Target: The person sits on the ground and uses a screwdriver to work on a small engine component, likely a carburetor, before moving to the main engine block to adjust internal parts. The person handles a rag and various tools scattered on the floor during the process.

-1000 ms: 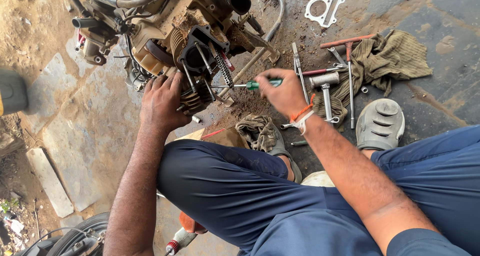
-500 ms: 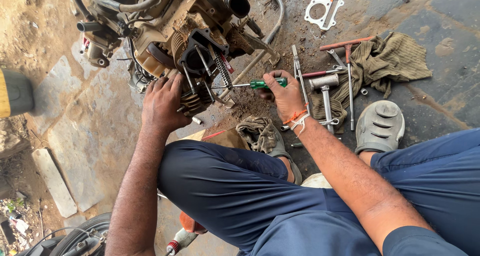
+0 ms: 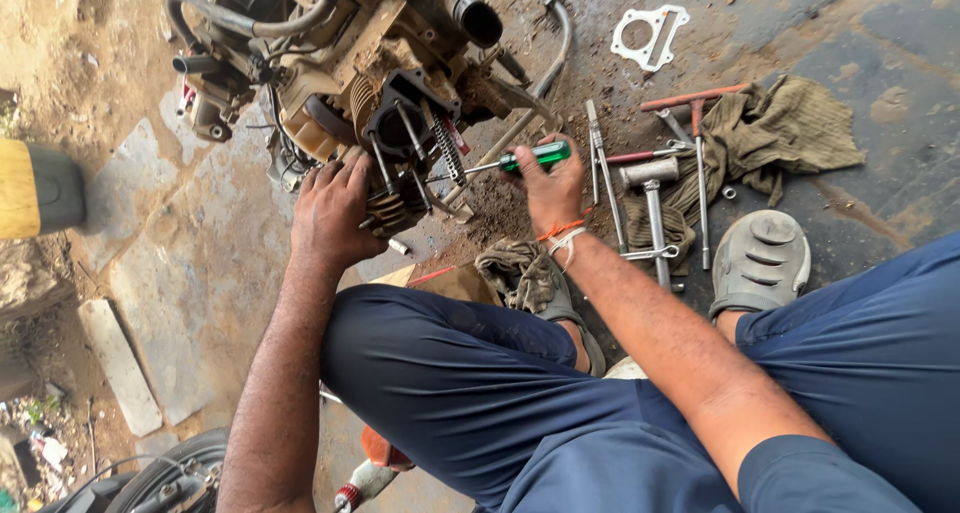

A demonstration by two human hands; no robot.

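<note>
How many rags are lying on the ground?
2: one rag lies under the tools at the right, and one rag lies below the right hand. Others may be hidden.

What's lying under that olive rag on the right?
The olive rag covers the far ends of a red-handled tool and a long metal T-wrench. Whatever else sits beneath its folds is hidden; concrete floor surrounds it.

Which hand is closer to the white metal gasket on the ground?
Right. The right hand, holding the green screwdriver, is below-left of the gasket. The left hand rests on the engine, farther left.
</note>
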